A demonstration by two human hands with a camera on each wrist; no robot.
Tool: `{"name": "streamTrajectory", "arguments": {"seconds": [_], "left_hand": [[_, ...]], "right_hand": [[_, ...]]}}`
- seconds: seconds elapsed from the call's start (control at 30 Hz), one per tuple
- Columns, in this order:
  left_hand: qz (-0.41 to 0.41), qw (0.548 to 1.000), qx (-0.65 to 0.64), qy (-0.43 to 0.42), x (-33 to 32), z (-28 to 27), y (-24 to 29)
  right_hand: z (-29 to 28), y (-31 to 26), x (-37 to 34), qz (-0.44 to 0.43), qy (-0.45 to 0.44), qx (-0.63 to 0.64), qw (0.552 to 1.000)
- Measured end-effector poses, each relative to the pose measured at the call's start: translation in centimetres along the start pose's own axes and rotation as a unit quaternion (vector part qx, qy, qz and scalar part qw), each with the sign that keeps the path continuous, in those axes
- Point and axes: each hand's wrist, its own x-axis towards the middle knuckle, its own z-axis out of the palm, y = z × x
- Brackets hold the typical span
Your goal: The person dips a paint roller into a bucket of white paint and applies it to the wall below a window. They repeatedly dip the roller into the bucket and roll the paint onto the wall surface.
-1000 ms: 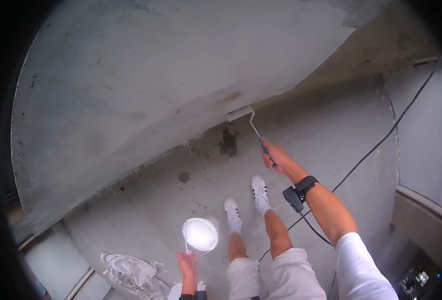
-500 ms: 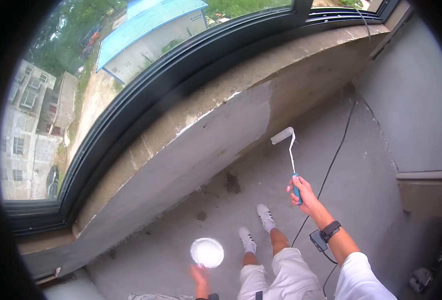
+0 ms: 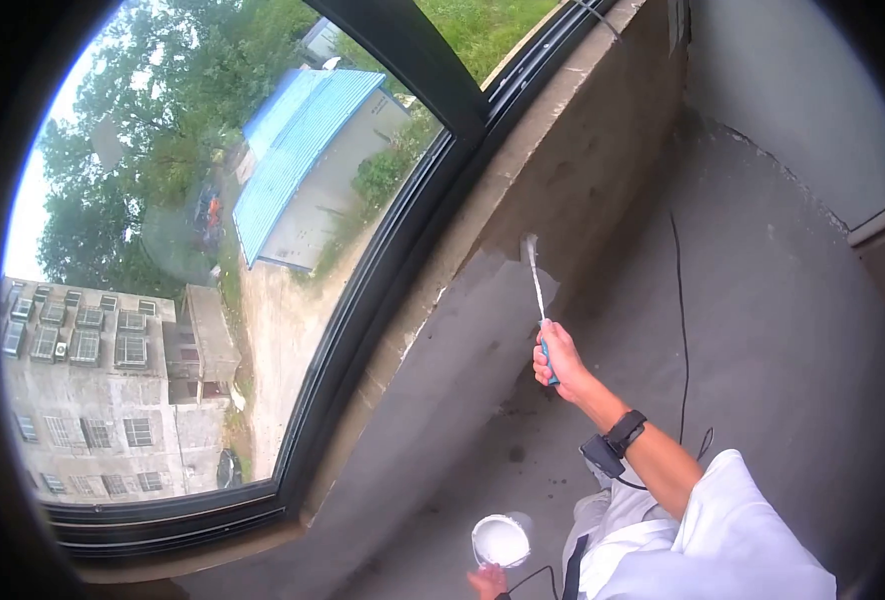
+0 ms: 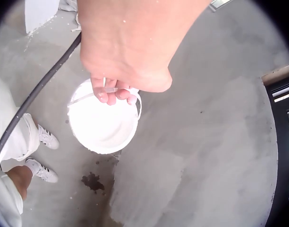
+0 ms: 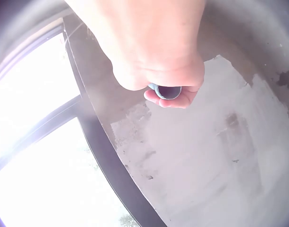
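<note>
My right hand point(image 3: 563, 362) grips the blue handle of a paint roller point(image 3: 538, 285), whose white head overlaps the wall under the window, close to the border of the painted patch point(image 3: 478, 300). In the right wrist view the handle's hollow end point(image 5: 169, 92) shows beneath the palm, with the fingers curled round it. Low in the head view, my left hand point(image 3: 487, 580) is beside a white bucket point(image 3: 503, 540) of white paint. The left wrist view shows the fingers point(image 4: 111, 97) hooked round the bucket's thin handle point(image 4: 85, 98), above the paint.
A dark window frame point(image 3: 363, 270) runs along the sill on the left, with buildings and trees outside. Over the grey floor point(image 3: 763, 330) lies a black cable point(image 3: 681, 320). Another cable point(image 4: 40, 87) hangs from the left wrist. A pale wall point(image 3: 803, 110) stands at the right.
The roller has gone from the wall's lower edge, out over the floor, then back to the wall near the patch's border. The head view has swung up toward the window. The left hand stays by the bucket.
</note>
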Motion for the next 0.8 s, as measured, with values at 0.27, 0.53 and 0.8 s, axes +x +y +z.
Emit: {"name": "streamTrajectory", "arguments": {"seconds": [0.27,0.53,0.8], "left_hand": [[-0.008,0.999,-0.016,0.031,-1.7,-0.5,-0.5],[-0.013,0.998,-0.039,0.052,-3.3,0.9,-2.3],[-0.03,0.996,-0.075,0.049,-4.7,2.0,-4.0]], "right_hand": [[6.5,4.5,-6.7,0.066,-0.057,-0.027,0.996],[7.4,4.7,-12.8,0.102,-0.144,-0.172,0.969],[4.3,2.7,-9.5,-0.018,-0.051,-0.297,0.953]]}}
